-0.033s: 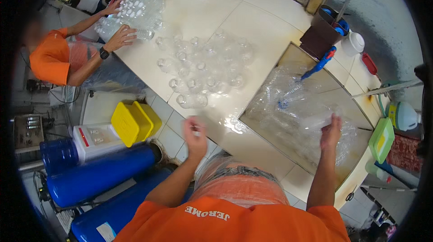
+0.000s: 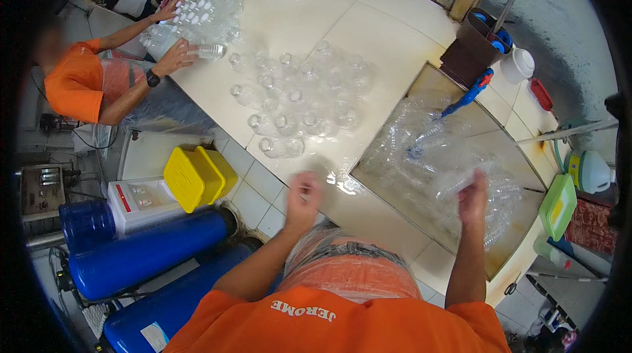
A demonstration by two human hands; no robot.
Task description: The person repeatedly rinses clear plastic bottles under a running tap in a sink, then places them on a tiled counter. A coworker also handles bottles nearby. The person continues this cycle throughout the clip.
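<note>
My right hand point(image 2: 473, 198) is over the sink point(image 2: 503, 155), closed on a clear plastic bottle point(image 2: 453, 186). The bottle lies on its side among many other clear bottles point(image 2: 421, 123) piled in the sink. My left hand point(image 2: 303, 200) hovers at the counter's near edge. Its fingers are curled and blurred, and whatever they hold, if anything, is hidden. Beyond it, a group of clear bottles point(image 2: 296, 106) stands upright on the counter, mouths up. A blue tap point(image 2: 469, 95) reaches over the sink.
At the left, a co-worker in orange point(image 2: 76, 83) holds a clear bottle point(image 2: 209, 51) beside white-capped bottles point(image 2: 197, 4). Yellow tubs point(image 2: 197, 178) and blue cylinders point(image 2: 151, 248) stand lower left. A brown holder point(image 2: 471, 44), white cup point(image 2: 518, 63) and green tray point(image 2: 558, 205) line the right side.
My left hand has moved to the right. My right hand has shifted slightly left with the bottle.
</note>
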